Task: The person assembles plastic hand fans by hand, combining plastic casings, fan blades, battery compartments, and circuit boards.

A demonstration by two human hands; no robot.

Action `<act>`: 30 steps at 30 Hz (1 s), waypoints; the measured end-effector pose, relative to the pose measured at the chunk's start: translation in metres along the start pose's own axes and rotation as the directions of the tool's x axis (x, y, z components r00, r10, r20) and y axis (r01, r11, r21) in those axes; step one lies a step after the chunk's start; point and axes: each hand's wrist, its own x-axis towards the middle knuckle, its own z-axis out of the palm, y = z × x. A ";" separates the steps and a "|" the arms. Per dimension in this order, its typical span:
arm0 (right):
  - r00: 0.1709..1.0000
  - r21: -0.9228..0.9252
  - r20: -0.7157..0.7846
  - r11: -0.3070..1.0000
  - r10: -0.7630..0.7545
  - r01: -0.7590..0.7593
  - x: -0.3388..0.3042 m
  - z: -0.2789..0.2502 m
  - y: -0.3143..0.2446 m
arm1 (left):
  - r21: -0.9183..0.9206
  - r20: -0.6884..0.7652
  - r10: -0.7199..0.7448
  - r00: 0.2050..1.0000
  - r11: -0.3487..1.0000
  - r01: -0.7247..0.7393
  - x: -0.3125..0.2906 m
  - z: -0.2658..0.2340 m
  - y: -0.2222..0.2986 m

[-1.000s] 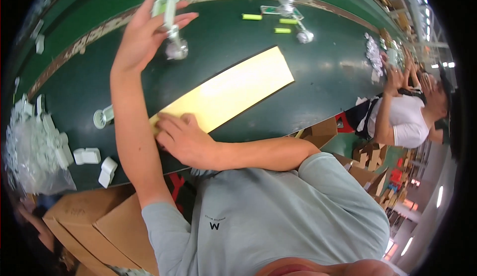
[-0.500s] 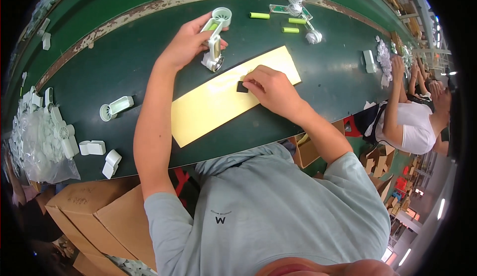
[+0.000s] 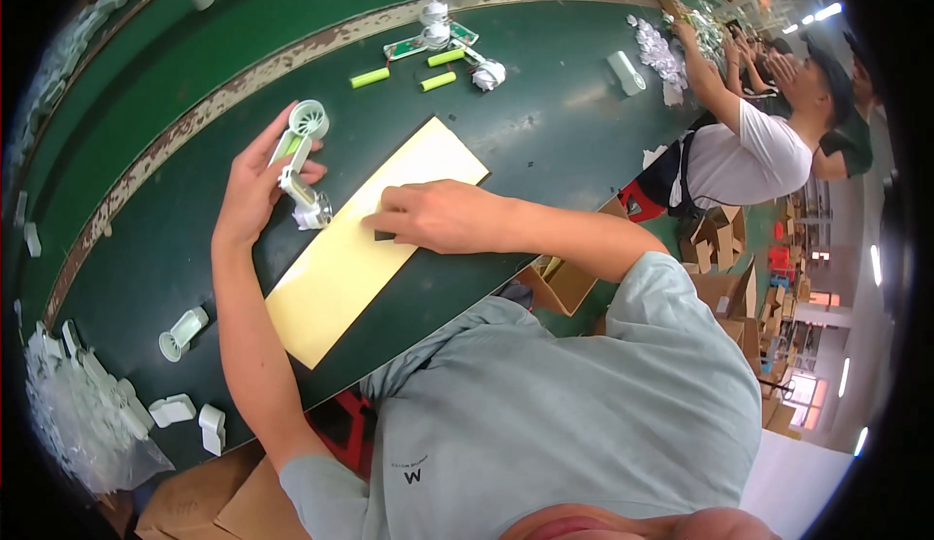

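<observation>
My left hand (image 3: pixel 255 190) is closed around a pale green plastic housing (image 3: pixel 307 122) with a round, ribbed end. A green cylindrical battery lies inside it, and a white part with a shiny metal ring (image 3: pixel 317 214) hangs from its lower end, above the table. My right hand (image 3: pixel 438 217) is over a yellow sheet (image 3: pixel 331 297), thumb and fingers pinched at a small black square pad (image 3: pixel 385 235). The fingers partly cover the pad; whether it is still stuck to the sheet I cannot tell.
Beyond the sheet lie green batteries (image 3: pixel 438 81) wired to boards and white round parts (image 3: pixel 488 75). Loose housings (image 3: pixel 183 334) and a plastic bag of housings (image 3: pixel 88 414) are at the left. Co-workers (image 3: pixel 759 151) sit along the right; cardboard boxes (image 3: pixel 569 282) stand below the table edge.
The whole view has turned, so the table and sheet appear rotated. The right fingers now cover more of the black pad. My left hand keeps its hold on the housing.
</observation>
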 end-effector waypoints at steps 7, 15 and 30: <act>0.995 -0.084 0.002 0.992 -0.098 0.098 0.003 0.006 0.005 | 0.019 0.000 0.015 1.000 1.000 -0.015 -0.003 0.006 0.004; 0.993 -0.052 -0.096 0.997 -0.070 0.065 -0.001 0.010 0.007 | 0.012 -0.029 -0.011 1.000 1.000 0.011 0.004 0.003 0.000; 0.948 0.195 -0.314 0.974 -0.049 0.115 0.027 -0.039 0.014 | -0.010 0.125 -0.009 0.992 1.000 0.010 -0.001 0.006 -0.001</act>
